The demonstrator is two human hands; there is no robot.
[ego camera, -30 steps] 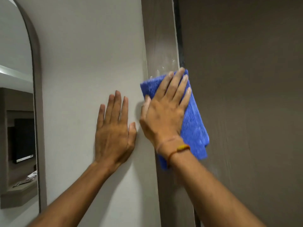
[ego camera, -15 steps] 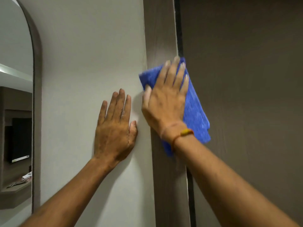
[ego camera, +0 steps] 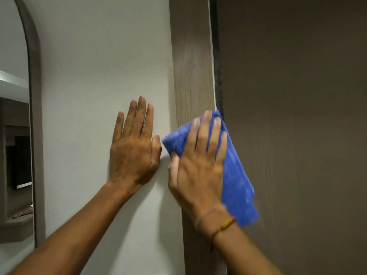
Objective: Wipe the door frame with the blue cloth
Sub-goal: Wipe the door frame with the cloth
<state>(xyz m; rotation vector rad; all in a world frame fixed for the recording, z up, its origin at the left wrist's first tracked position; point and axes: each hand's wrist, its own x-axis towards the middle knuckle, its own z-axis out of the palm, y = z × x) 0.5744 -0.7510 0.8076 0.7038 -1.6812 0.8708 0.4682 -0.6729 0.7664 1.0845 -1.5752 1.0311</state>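
The door frame (ego camera: 191,66) is a vertical strip of brown wood grain between the pale wall and the dark door. My right hand (ego camera: 198,165) lies flat on the folded blue cloth (ego camera: 236,183) and presses it against the frame; the cloth's right part hangs over the gap onto the door. My left hand (ego camera: 133,147) rests flat on the wall just left of the frame, fingers up and apart, holding nothing. An orange thread band sits on my right wrist.
The brown door (ego camera: 294,126) fills the right side, with a dark gap (ego camera: 217,66) beside the frame. The pale wall (ego camera: 99,66) is in the middle. An arched mirror (ego camera: 17,135) with a grey-brown rim hangs at the far left.
My right hand went up the frame with the cloth, then came back down to a lower spot. My left hand stayed flat on the wall.
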